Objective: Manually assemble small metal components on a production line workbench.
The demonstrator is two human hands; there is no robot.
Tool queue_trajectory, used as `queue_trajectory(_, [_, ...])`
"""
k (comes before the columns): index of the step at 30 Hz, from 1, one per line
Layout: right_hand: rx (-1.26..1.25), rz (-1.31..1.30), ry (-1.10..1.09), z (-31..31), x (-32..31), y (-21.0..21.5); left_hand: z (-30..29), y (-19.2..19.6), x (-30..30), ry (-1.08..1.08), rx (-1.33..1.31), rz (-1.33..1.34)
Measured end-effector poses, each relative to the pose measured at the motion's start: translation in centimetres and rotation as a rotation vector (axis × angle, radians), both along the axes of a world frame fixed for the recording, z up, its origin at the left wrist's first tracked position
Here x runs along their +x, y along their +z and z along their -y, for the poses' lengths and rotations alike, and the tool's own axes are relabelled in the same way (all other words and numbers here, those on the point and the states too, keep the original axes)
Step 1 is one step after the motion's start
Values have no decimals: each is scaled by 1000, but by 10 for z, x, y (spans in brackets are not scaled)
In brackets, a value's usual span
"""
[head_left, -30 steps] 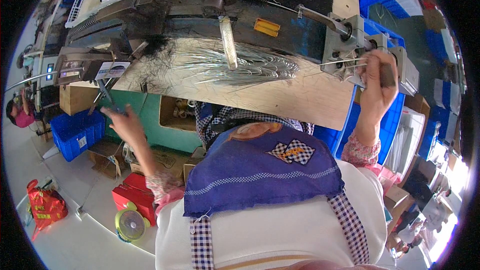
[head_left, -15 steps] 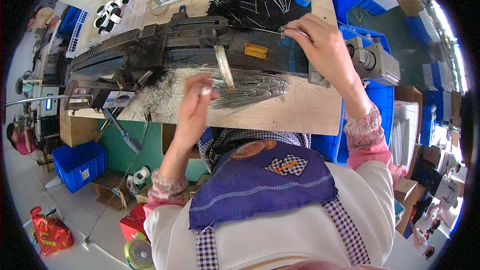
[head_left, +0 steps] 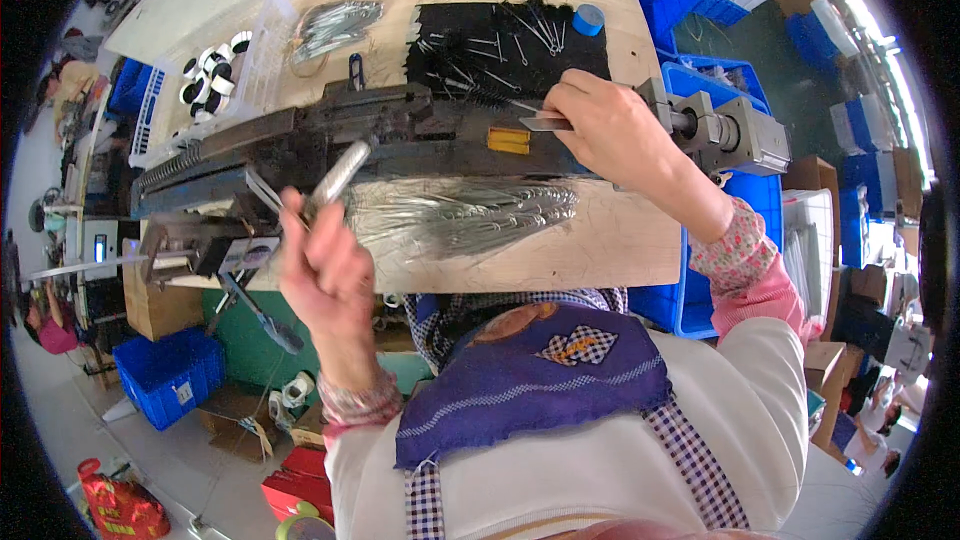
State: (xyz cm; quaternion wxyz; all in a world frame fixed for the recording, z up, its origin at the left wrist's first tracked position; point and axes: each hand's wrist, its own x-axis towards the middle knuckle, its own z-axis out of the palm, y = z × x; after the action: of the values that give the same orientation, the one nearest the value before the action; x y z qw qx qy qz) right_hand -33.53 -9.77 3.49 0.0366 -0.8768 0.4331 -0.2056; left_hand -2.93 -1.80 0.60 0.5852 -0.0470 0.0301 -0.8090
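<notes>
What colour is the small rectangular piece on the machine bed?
The rectangular piece is yellow; head view shows it best.

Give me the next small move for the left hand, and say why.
I'd probably settle the left hand on the silver lever before moving it: its fingers are blurred at the lever's lower end, so their grip is unclear, while the right hand holds a flat metal piece over the dark machine bed.
</notes>
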Motion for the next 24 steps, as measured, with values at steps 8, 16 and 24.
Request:
queue_trajectory(8, [-49,-270,-189,115,-35,3,73,-19,-124,107,-876,1862])
queue_trajectory(16, [-48,47,279,41,8,-9,101,-2,-110,549,-1190,2577])
queue_trajectory(24, [-37,381,300,58,40,-26,50,-14,-62,1386,-902,2124])
